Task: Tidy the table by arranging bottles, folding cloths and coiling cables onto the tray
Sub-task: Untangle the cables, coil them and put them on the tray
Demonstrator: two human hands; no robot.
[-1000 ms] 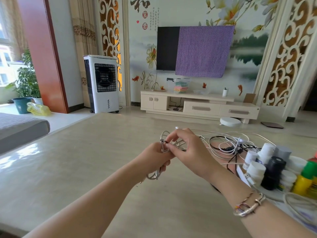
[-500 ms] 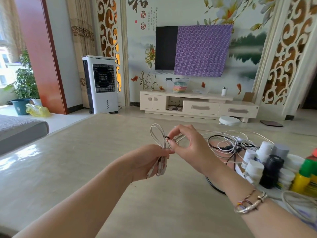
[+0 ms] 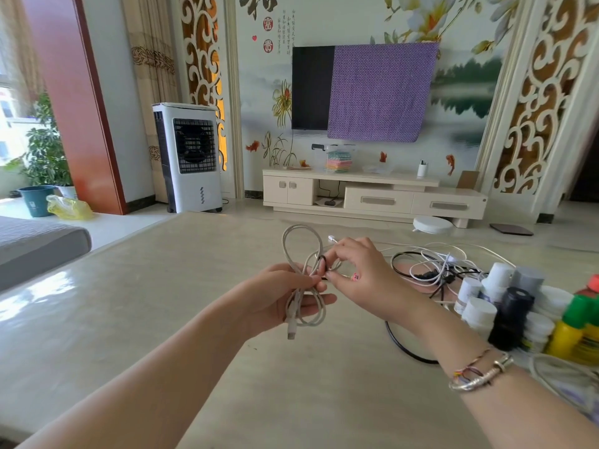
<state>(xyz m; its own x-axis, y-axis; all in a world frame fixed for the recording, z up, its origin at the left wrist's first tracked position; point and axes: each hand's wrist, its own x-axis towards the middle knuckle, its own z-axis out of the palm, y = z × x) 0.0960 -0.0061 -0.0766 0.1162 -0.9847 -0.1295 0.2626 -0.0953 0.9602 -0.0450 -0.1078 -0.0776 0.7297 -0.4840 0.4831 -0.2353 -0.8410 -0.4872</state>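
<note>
Gripping coiled cable (image 3: 303,280), both hands raised.

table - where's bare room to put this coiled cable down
Bare tabletop lies left of and below the left hand. Crowded on the right: loose cables behind the right hand, bottles beside them.

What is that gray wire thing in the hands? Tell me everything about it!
The gray cable is a thin, rubbery-looking cord folded into long loops, one rising above the hands, others hanging below. A plug end dangles at the bottom. The left hand grips the bundle at its middle, held above the table. The right hand pinches a small black band at the bundle's waist.
</note>
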